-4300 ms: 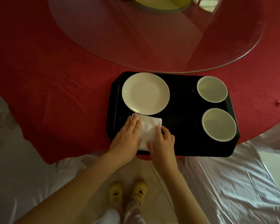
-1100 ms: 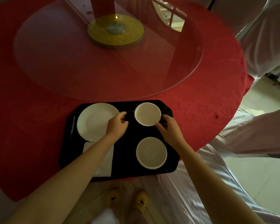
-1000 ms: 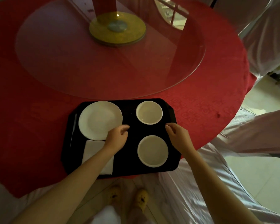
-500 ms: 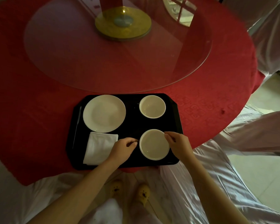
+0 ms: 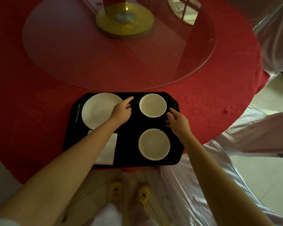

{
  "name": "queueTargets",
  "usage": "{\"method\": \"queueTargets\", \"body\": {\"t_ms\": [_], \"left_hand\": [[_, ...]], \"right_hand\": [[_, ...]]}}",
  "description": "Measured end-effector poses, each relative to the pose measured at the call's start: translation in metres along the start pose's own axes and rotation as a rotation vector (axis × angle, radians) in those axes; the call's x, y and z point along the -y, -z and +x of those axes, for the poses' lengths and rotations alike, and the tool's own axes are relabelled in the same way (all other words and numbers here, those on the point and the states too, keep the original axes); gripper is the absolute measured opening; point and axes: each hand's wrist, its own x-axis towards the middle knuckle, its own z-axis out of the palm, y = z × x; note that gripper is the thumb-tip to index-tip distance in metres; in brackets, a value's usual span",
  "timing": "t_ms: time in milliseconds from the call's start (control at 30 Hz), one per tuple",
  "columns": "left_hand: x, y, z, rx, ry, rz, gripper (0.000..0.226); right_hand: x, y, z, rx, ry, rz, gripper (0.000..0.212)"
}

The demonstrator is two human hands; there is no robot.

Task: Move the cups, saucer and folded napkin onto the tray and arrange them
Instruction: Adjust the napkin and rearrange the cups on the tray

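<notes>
At the near edge of the round table, on the red tablecloth (image 5: 39,98), sits a black tray (image 5: 129,128) with clipped corners, its front rim slightly overhanging the table edge. Taking the tray's middle as the clock centre, the white saucer (image 5: 96,110) lies at about ten o'clock, the far cup (image 5: 153,105) at about one o'clock, the near cup (image 5: 154,144) at about five o'clock, and the folded white napkin (image 5: 107,150) at about seven o'clock, just below the saucer and partly hidden by the left forearm. Both cups are seen from straight above, upright, pale inside, and well apart from each other.

The left hand (image 5: 121,111) hovers between the saucer and the far cup, covering the saucer's three o'clock edge; its fingers are loosely spread and hold nothing, the fingertips near the cup's nine o'clock side — whether they touch the rim cannot be told. The right hand (image 5: 176,119) sits at the cup's four o'clock side, fingers parted and empty, just beside the rim but apart from it, over the tray's bare black surface.

Beyond the tray, at twelve o'clock, a large glass turntable (image 5: 72,54) covers the table's middle on a gold-coloured hub (image 5: 124,20). Pale satin chair covers (image 5: 194,185) lie at four o'clock, and yellow slippers (image 5: 129,191) show on the floor below — at six o'clock.
</notes>
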Motion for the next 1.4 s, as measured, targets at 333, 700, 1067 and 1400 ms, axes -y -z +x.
{"method": "queueTargets", "body": {"t_ms": [333,700,1067,1400], "left_hand": [[0.01,-0.008,-0.001,-0.039,-0.02,0.024,0.045],[0.028,-0.005,-0.046,-0.123,0.094,-0.124,0.044],[0.08,0.096,-0.063,-0.44,0.224,0.104,0.048],[0.088,0.094,-0.064,-0.272,0.191,0.117,0.044]], "right_hand": [[0.004,-0.012,0.013,-0.042,0.029,0.142,0.04],[-0.007,-0.008,-0.004,0.004,0.01,0.104,0.045],[0.072,-0.063,-0.049,0.018,0.483,-0.282,0.029],[0.067,-0.153,-0.052,0.329,0.356,-0.678,0.034]]}}
